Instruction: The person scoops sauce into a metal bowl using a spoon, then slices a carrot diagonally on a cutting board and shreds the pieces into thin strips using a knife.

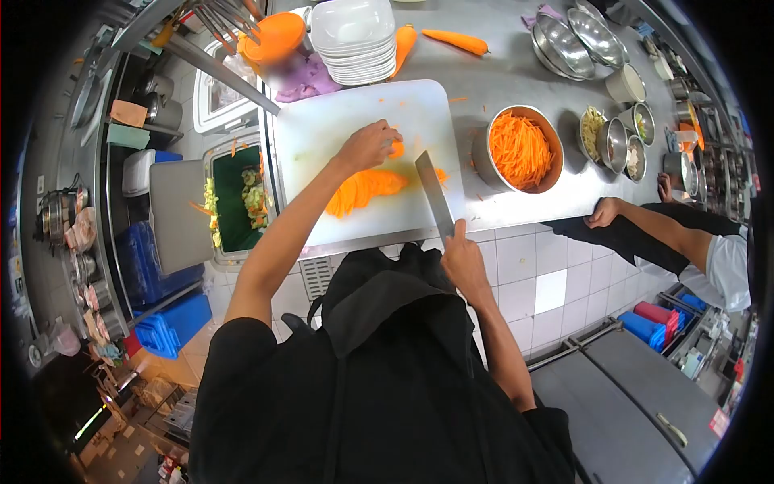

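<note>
In my right hand is a broad-bladed kitchen knife, its blade pointing away from me over the right side of the white cutting board. My left hand is above the board with bent fingers closed on a short carrot piece. Just below that hand, overlapping carrot slices lie fanned out on the board. A few carrot bits lie beside the blade. To the right of the board stands a metal pot full of carrot shreds.
Stacked white dishes and a whole carrot lie beyond the board. Metal bowls stand at the back right. A green-lined scrap bin is on the left. Another person's hand is by the counter's right edge.
</note>
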A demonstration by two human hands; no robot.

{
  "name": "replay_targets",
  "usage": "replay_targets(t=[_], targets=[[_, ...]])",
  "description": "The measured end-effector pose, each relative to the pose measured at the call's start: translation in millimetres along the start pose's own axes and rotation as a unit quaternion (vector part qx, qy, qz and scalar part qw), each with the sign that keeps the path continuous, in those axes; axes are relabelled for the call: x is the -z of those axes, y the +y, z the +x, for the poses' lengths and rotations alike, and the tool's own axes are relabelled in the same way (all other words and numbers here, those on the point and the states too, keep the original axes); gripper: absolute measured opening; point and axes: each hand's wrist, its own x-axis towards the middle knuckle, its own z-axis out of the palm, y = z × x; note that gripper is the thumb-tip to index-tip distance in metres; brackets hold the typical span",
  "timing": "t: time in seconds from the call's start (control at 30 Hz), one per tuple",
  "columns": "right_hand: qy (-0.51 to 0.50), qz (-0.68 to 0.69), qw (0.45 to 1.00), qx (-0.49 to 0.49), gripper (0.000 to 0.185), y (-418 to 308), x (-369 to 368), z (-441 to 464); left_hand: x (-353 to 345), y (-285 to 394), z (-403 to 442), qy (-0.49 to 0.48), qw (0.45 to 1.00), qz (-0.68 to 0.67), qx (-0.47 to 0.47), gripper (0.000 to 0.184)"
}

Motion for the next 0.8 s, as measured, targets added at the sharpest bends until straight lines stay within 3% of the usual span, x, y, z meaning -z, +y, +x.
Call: replay_targets(t=[0.03,0.1,0.4,0.43,0.5,0.8], targets=[[0.005,-0.007,1.0,0.01,0.021,1.2,3.4,6.0,-5.1,2.5,0.5,0.0,1.0,0.001,-0.001,0.024],[0.012,-0.011,1.0,0.021,0.022,4.1,6.8,15.5,-19.5,14.7,-2.5,0.04,0.991,-0.014,0.124,0.026],[0.044,-0.01,0.998,0.046,0.029,2.7,3.7,39.6,-55.1,63.7,-6.1,0.108,0.975,-0.018,0.191,0.013],[0.042,-0.014,0.998,0.039,0.029,3.9,0.4,39.8,-50.6,63.4,-6.2,0.106,0.976,-0.02,0.189,0.013],[0.039,-0.017,0.999,0.029,0.03,4.1,-3.9,36.1,-41.4,57.1,-12.6,0.059,0.996,0.025,0.069,0.012],[0.037,-0.067,0.996,0.043,0.033,-6.6,-5.3,22.2,-39.6,50.2,-7.9,0.007,0.996,0.087,0.006,0.017]])
